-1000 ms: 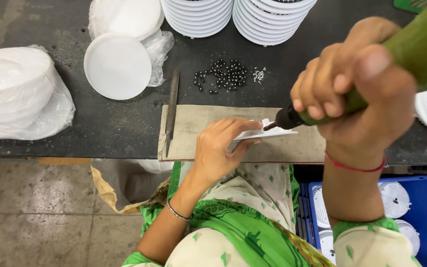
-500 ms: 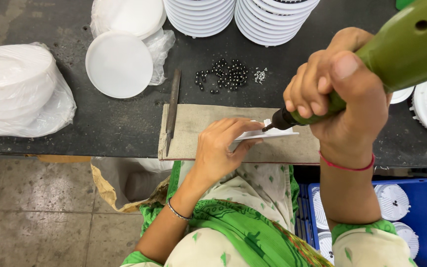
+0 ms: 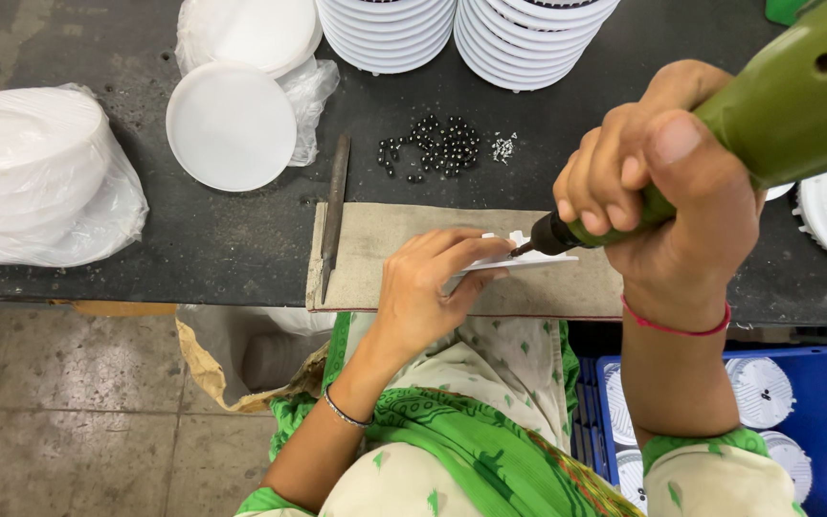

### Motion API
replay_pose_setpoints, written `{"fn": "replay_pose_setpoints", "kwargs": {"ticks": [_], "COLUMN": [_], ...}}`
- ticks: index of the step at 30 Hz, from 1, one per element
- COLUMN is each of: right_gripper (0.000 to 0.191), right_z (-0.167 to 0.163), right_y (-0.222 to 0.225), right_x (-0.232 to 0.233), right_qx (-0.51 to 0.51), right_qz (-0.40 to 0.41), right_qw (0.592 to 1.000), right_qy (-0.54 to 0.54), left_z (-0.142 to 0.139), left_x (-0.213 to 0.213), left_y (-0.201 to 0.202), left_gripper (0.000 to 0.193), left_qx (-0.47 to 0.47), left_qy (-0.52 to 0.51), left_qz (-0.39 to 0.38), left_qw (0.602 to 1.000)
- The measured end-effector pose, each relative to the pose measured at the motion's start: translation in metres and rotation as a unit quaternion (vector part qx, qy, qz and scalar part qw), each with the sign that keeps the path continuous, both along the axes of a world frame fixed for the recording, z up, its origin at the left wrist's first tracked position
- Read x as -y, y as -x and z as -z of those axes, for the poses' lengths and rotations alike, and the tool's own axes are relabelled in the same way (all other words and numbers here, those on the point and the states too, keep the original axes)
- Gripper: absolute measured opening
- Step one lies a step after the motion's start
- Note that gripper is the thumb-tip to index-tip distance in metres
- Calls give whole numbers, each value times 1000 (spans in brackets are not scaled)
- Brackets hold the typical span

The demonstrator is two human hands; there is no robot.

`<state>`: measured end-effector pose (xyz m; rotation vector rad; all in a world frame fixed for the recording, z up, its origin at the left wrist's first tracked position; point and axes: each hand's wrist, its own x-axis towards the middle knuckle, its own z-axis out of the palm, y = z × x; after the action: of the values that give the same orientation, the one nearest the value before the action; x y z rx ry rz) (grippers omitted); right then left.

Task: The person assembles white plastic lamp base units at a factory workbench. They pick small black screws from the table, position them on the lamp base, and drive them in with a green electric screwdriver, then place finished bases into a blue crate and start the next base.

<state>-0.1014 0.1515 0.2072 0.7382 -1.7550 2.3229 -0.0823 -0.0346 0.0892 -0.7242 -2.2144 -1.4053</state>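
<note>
Fingers (image 3: pixel 614 177) of the right hand (image 3: pixel 667 196) are wrapped tight around a green power tool (image 3: pixel 777 105), and its dark tip is pressed on a small white plastic piece (image 3: pixel 519 258). That piece is pinned flat by the left hand (image 3: pixel 428 287), fingers together on top of it. It is laid on a tan mat (image 3: pixel 375 249) at the near edge of the dark surface (image 3: pixel 241 239). Small black beads (image 3: pixel 437 148) are heaped just behind the mat.

I have a single view, from the camera worn on the head, facing steeply down over the near edge of the dark table (image 3: pixel 241 239). It sits close above the hands, and the far edge is out of frame.
</note>
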Motion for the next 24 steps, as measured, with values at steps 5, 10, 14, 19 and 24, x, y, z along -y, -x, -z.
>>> {"fn": "replay_pose_setpoints", "kwargs": {"ticks": [5,10,14,19,24], "right_gripper": [33,32,32,30,29], "right_z": [0,0,1,1,-2], "right_y": [1,5,5,4,4], "right_x": [1,1,1,2,3], "right_qx": [0,-4,-8,-12,-7], "right_qz": [2,-5,-2,12,1], "right_qw": [1000,1000,1000,1000,1000], "right_qy": [2,2,0,4,6], "left_z": [1,1,1,-1,-4], "left_x": [0,0,-1,0,-1], "left_y": [1,4,4,4,3], "left_gripper": [33,34,33,33,35], "left_qx": [-4,-8,-7,-2,-2], "left_qy": [-3,0,-3,-8,-3], "left_qz": [2,-1,0,2,1], "left_qw": [1000,1000,1000,1000,1000]}}
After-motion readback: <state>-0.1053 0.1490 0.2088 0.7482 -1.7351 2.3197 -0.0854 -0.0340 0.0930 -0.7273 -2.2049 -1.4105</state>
